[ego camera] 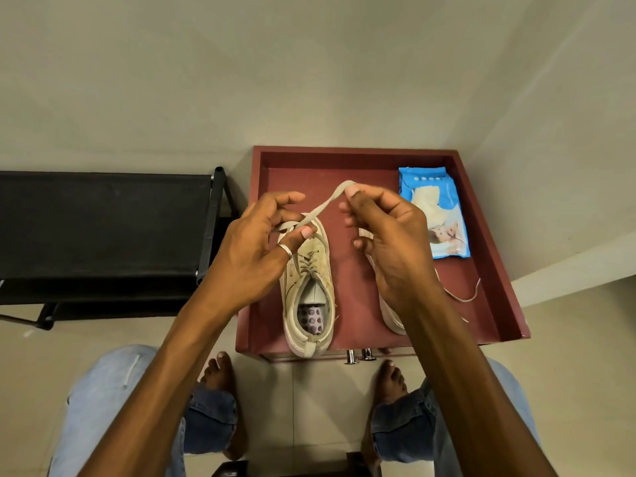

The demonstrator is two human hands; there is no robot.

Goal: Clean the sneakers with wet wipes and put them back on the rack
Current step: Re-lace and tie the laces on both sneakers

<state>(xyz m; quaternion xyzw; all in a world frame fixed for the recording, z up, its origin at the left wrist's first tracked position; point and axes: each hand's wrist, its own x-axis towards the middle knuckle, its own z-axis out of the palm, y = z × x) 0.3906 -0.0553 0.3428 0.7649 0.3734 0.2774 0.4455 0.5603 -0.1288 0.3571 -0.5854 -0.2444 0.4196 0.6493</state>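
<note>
A beige sneaker (311, 294) stands on the dark red table top (358, 290), toe pointing away from me. A second beige sneaker (390, 313) stands to its right, mostly hidden behind my right forearm. My left hand (256, 256) pinches the left sneaker's lace (323, 206) just above the toe. My right hand (389, 232) pinches the same lace higher up, holding it taut in a loop. A blue wet wipes pack (435, 215) lies at the table's far right.
A black fabric shoe rack (103, 222) stands to the left of the table. A loose lace (463, 294) from the right sneaker trails across the table near its raised right rim. My bare feet and jeans show below, on a tiled floor.
</note>
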